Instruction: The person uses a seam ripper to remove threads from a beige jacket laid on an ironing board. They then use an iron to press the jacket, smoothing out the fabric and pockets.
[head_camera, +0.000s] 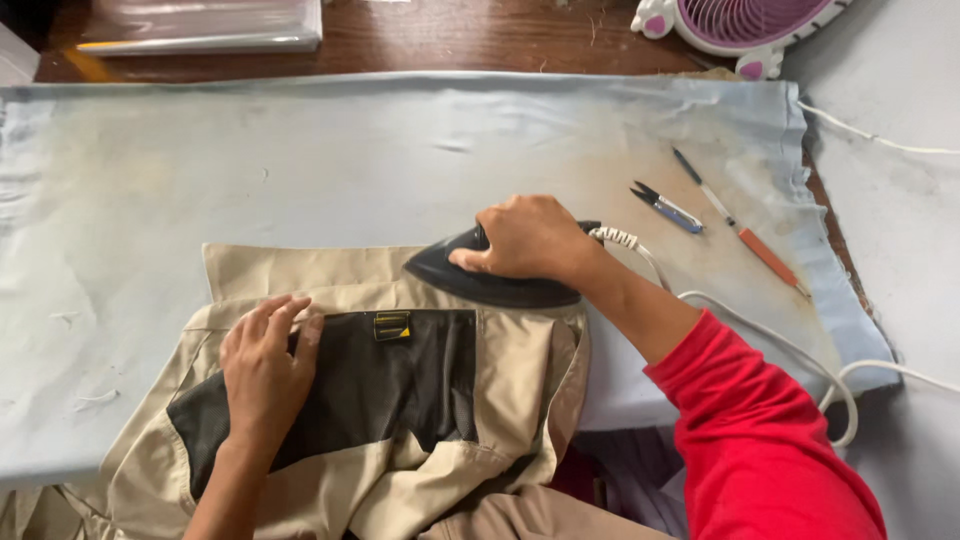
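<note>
Head view: pressing step in hand. Right hand (525, 240) clenched round handle of black iron (470, 278), its sole on the collar edge of a beige work shirt (400, 440) w/ dark grey yoke panel (400, 375). Left hand (265, 365) released, flat on the yoke, pinning fabric just left of the iron. Shirt lies on blue-covered worktop (150, 200), near edge. Next move, I'd judge, needs fabric kept taut & left fingers (290, 315) clear of the sole. White cord (780, 345) trails right.
</note>
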